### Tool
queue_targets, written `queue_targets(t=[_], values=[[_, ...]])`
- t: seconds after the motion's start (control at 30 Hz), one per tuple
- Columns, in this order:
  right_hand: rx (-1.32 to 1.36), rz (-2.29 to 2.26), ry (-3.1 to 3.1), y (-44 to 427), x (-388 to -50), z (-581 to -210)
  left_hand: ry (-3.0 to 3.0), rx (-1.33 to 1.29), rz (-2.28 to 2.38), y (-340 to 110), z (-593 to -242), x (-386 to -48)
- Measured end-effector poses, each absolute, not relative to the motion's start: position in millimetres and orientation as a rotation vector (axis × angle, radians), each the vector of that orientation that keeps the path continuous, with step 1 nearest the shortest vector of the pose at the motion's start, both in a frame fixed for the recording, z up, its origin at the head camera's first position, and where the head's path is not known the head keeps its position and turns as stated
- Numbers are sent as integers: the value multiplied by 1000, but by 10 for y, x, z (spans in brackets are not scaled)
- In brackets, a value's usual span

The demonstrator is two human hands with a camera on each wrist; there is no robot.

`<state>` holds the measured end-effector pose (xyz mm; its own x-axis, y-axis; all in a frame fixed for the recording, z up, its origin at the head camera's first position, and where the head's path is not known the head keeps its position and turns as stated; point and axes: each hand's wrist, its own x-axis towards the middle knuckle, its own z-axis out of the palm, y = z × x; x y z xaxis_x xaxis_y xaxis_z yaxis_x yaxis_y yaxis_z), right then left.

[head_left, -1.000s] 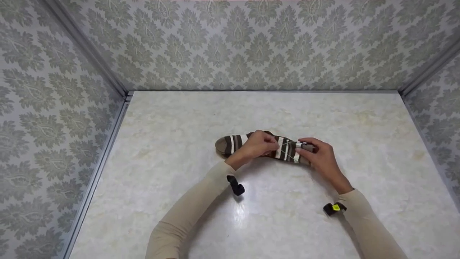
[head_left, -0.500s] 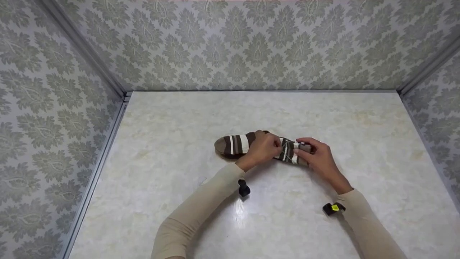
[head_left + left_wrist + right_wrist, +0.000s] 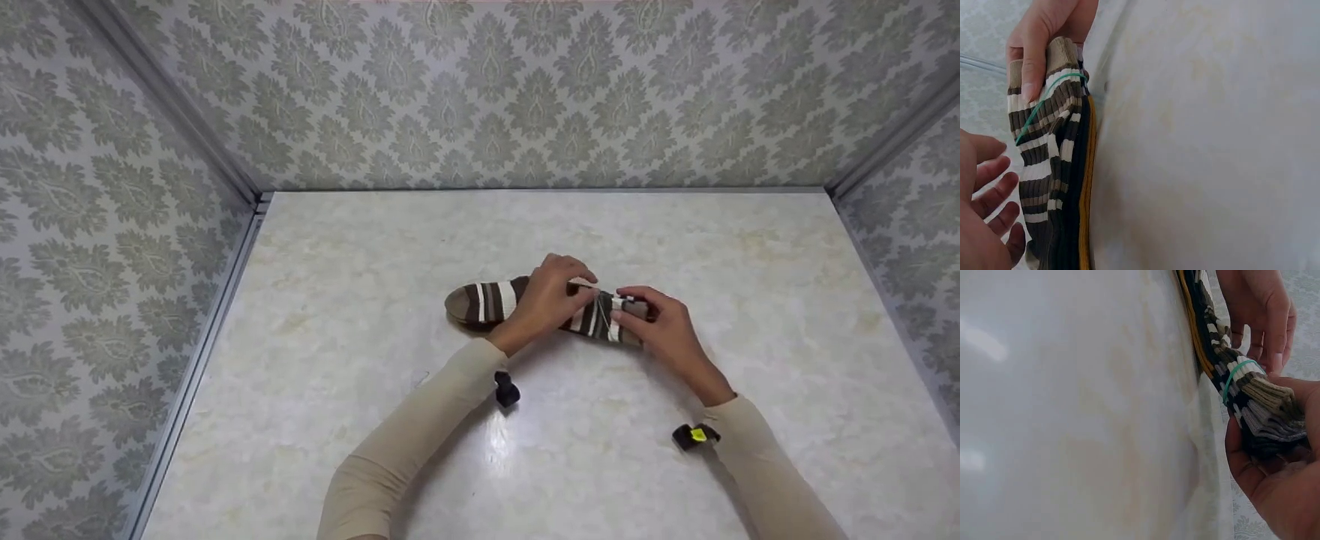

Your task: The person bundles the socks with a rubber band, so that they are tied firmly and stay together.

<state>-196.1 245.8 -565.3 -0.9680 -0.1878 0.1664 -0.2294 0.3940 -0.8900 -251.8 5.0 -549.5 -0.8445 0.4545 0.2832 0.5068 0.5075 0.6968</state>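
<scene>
A bundle of striped socks (image 3: pixel 491 300) in brown, white and tan lies on the table, toes to the left. Navy and mustard layers (image 3: pixel 1088 180) show beneath in the left wrist view. Around the bundle near its cuffs runs a thin green rubber band (image 3: pixel 1039 107), slanting across the top sock. My right hand (image 3: pixel 671 326) grips the cuff end, thumb on top and fingers below (image 3: pixel 1241 461). Over the middle of the socks is my left hand (image 3: pixel 547 300); in the left wrist view its fingers (image 3: pixel 996 194) are spread, loosely bent and hold nothing.
The pale marbled table (image 3: pixel 360 247) extends around the socks. Patterned panels (image 3: pixel 495 97) with grey frame edges stand behind it and at both sides. A black wrist camera (image 3: pixel 507 390) sits by the left sleeve, another (image 3: pixel 694 435) by the right.
My left hand moved rightward along the socks, pulling the band, then its fingers opened off it. The band, stretched leftward earlier, now lies closer to the cuffs. My right hand stays at the cuffs.
</scene>
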Motion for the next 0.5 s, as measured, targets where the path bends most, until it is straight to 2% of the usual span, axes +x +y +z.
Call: queue_targets(t=[0.3,0.5], values=[[399,1697,-2589,2426,-1919,-5589,-2933,-962,-1113,42,-5519,-2614],[380,1724,-2559,2426,-1911,-5588,-2937,-937,-1346,35,-5548,-2706]])
